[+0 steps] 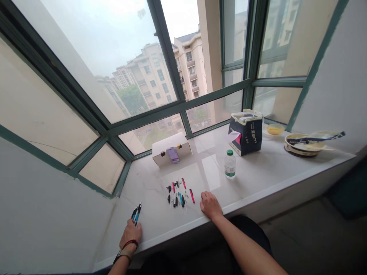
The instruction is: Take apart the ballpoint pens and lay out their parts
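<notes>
My left hand [131, 233] rests at the near left of the white sill, its fingers closed around the lower ends of several pens [137, 212] that point away from me. Their barrels show black, blue and a little red. My right hand [210, 205] lies on the sill near its front edge, fingers curled in, with nothing visible in it. Between the hands is a spread of pen parts: a red piece [192, 196], a blue barrel [181, 198], black pieces [175, 201], clips and thin refills.
Behind the parts stands a white box [171, 147] against the window. To the right are a clear bottle [229, 168] with a green cap, a dark paper bag [247, 133], a yellow bowl [275, 130] and a round container [301, 147]. The sill's front edge [258, 202] runs beside my arms.
</notes>
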Motion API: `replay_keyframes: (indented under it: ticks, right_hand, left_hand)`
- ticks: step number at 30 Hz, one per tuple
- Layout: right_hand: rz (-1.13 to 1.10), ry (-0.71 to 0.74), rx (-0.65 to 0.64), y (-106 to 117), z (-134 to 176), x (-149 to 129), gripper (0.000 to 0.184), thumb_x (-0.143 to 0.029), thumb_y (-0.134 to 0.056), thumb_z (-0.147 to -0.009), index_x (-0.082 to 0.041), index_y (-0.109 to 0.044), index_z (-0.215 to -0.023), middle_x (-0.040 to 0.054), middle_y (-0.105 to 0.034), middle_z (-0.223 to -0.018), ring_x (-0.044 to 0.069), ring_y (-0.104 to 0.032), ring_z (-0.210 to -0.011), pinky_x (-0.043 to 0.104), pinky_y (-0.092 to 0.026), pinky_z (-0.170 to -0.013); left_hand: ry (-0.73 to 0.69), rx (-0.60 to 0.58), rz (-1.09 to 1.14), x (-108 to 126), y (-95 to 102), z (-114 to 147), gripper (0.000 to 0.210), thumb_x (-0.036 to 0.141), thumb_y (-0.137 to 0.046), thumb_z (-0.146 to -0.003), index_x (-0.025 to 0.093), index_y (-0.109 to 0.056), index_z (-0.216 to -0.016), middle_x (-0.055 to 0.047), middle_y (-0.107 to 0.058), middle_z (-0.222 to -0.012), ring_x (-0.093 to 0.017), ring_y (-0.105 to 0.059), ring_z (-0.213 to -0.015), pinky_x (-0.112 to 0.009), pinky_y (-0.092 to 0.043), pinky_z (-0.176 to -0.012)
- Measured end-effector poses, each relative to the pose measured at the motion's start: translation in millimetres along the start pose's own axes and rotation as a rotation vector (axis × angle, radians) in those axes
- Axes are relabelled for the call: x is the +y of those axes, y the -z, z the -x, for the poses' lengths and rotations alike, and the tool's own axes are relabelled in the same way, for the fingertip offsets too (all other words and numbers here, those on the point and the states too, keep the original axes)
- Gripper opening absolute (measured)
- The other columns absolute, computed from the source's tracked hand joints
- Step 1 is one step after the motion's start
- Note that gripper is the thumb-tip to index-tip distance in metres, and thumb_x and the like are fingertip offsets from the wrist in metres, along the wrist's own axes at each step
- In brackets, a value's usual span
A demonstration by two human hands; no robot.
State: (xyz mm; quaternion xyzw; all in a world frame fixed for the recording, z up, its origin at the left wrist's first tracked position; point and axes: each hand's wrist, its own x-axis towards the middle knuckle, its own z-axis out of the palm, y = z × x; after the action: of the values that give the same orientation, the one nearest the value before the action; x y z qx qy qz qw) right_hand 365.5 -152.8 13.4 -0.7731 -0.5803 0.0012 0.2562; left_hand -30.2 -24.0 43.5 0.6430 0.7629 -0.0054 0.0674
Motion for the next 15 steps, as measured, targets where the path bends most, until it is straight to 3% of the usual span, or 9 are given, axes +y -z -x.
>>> replay_keyframes:
  ticks: [6, 15]
  right_hand:
    - [0.014, -0.008, -0.034, 3, -1, -2, 0.014, -0.012, -0.053, -0.081, -0.020, -0.058, -0.090, 0.0078, -0.061, -0.093, 0.023, -0.053, -0.088, 0.032, -0.034, -0.079]
    - [0.014, -0.006, -0.002, 1, 0, -1, 0.016, -0.011, -0.051, -0.081, -0.021, -0.059, -0.090, 0.0076, -0.061, -0.091, 0.023, -0.054, -0.088, 0.033, -0.035, -0.079]
  left_hand:
    - [0.063, -0.092, 0.013, -15, 0.3, -9, 0.031, 0.051, -0.038, -0.086, 0.025, -0.053, -0.093, -0.013, -0.070, -0.092, -0.032, -0.068, -0.093, -0.041, -0.051, -0.074]
    - [-0.034, -0.205, 0.012, -12, -3.6, -29, 0.027, 0.038, -0.046, -0.080, 0.025, -0.051, -0.057, -0.007, -0.067, -0.069, -0.028, -0.069, -0.084, -0.036, -0.052, -0.079]
